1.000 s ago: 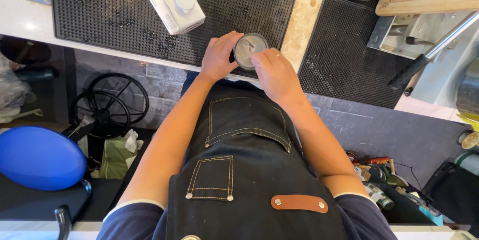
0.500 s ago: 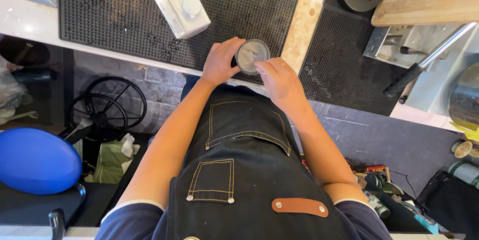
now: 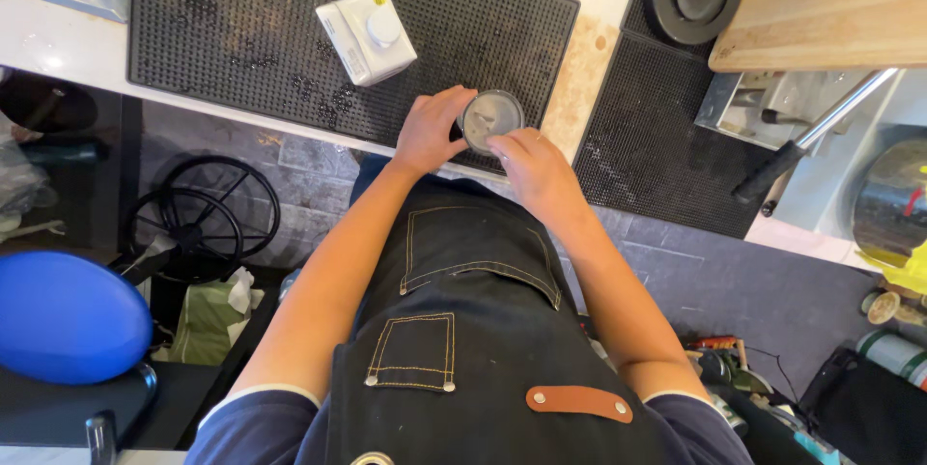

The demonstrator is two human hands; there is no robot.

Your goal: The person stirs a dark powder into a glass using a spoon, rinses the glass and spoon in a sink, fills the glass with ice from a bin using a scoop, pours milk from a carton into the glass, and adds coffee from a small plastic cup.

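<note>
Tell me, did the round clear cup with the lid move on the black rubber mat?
No. The round clear lidded cup stays by the black rubber mat's near edge, right of the white box.

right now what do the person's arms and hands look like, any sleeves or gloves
Both arms are bare from the short navy sleeves down. The left hand and right hand wear no gloves, and no rings, watch or markings can be seen. A dark denim apron covers the chest.
</note>
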